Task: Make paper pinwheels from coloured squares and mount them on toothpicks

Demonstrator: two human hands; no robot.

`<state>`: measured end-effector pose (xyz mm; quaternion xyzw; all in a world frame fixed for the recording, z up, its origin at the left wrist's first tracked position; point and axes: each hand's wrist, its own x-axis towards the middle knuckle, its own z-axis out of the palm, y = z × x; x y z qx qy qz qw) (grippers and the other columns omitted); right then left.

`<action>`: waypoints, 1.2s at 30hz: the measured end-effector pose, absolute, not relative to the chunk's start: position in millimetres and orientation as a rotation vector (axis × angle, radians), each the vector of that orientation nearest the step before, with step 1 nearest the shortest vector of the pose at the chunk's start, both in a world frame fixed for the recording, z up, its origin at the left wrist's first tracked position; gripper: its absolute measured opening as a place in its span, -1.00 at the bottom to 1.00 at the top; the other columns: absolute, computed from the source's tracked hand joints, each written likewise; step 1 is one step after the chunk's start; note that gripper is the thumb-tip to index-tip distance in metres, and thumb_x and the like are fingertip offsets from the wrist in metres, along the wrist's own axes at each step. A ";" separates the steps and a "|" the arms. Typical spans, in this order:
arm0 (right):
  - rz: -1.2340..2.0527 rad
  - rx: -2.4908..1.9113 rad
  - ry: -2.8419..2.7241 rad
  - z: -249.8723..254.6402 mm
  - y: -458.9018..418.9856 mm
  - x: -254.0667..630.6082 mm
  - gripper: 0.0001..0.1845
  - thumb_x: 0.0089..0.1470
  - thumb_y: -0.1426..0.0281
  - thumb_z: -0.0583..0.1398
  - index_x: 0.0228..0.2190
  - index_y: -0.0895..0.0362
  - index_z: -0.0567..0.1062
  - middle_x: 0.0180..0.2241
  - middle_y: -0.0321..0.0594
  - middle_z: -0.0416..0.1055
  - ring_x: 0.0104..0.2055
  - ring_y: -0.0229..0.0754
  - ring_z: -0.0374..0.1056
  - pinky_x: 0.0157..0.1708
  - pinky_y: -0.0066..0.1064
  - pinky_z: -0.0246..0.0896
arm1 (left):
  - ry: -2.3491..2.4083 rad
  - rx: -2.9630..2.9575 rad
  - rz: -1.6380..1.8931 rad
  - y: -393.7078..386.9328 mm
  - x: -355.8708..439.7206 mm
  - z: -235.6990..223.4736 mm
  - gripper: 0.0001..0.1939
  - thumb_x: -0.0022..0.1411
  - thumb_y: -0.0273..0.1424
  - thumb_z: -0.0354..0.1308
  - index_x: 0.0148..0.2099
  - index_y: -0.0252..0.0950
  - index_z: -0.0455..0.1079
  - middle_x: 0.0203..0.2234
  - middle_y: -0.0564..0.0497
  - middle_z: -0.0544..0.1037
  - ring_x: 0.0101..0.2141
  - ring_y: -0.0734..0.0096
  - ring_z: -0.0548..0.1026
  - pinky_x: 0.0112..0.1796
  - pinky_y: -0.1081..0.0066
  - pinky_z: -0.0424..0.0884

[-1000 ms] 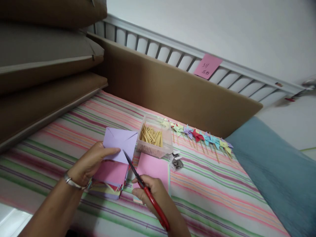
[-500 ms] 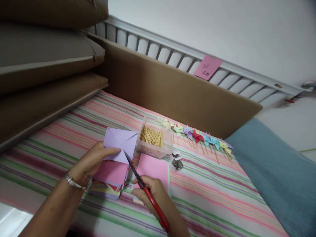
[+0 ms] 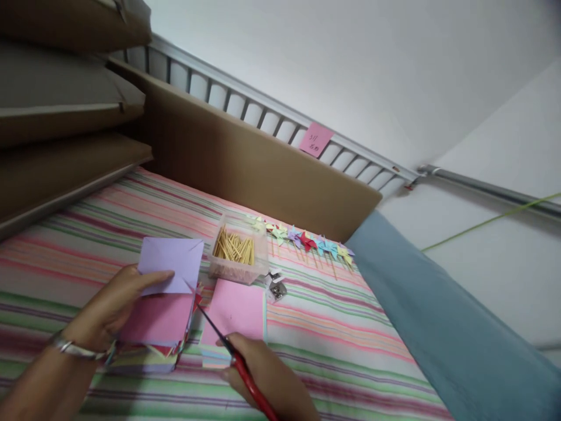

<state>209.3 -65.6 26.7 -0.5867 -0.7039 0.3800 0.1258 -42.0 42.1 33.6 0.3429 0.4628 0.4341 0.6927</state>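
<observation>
My left hand (image 3: 118, 295) pinches a square of purple paper (image 3: 175, 257), its thumb lying across the front. Short slits run in from the square's corners. Beneath it lies a stack of coloured paper squares (image 3: 153, 321), pink on top. In my right hand (image 3: 267, 380) is a pair of scissors with red handles (image 3: 248, 377); their dark blades look closed, the tip just below the purple square's lower right corner and apart from it. Partly under the right hand is a second stack of squares (image 3: 239, 307), topped with pink.
A clear plastic box (image 3: 260, 257) holds several thin wooden sticks (image 3: 234, 245). Beside it sits a small open box of metal pins (image 3: 277, 290). Finished paper pinwheels (image 3: 308, 241) lie in a row along the brown board (image 3: 263, 169). Large brown packages (image 3: 65, 169) are stacked at left.
The scissors have drawn back from the middle of the purple square, and a slit now shows at its lower right corner. My view has turned to the right.
</observation>
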 end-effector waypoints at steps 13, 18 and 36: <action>0.241 -2.546 -1.448 -18.7 -93.8 348.2 -0.58 -0.04 0.35 0.10 -0.10 0.18 0.42 -0.27 0.03 0.49 -0.18 0.10 0.41 -0.20 -0.21 0.23 | 0.806 0.631 1.167 34.7 -29.2 34.3 -0.79 -0.09 -0.45 0.31 -0.31 -0.34 0.51 -0.38 -0.08 0.62 -0.34 0.26 0.55 -0.33 0.45 0.46; 0.527 -1.917 -1.473 6.3 -60.6 274.4 -0.56 -0.04 0.21 0.16 -0.14 0.19 0.45 -0.05 0.05 0.40 -0.03 0.06 0.32 -0.02 -0.17 0.16 | 0.767 0.561 1.183 31.7 -24.1 34.9 -0.74 -0.08 -0.45 0.31 -0.25 -0.33 0.48 -0.34 -0.09 0.61 -0.31 0.27 0.54 -0.35 0.44 0.46; 1.313 -0.924 -0.781 4.5 13.3 148.0 -0.79 -0.14 0.40 0.30 -0.39 0.20 0.44 -0.58 -0.39 0.29 -0.58 -0.39 0.17 -0.57 -0.55 0.08 | 0.738 0.507 1.155 39.0 28.5 20.8 -0.82 -0.03 -0.52 0.27 -0.29 -0.37 0.48 -0.38 -0.08 0.60 -0.37 0.26 0.53 -0.30 0.37 0.45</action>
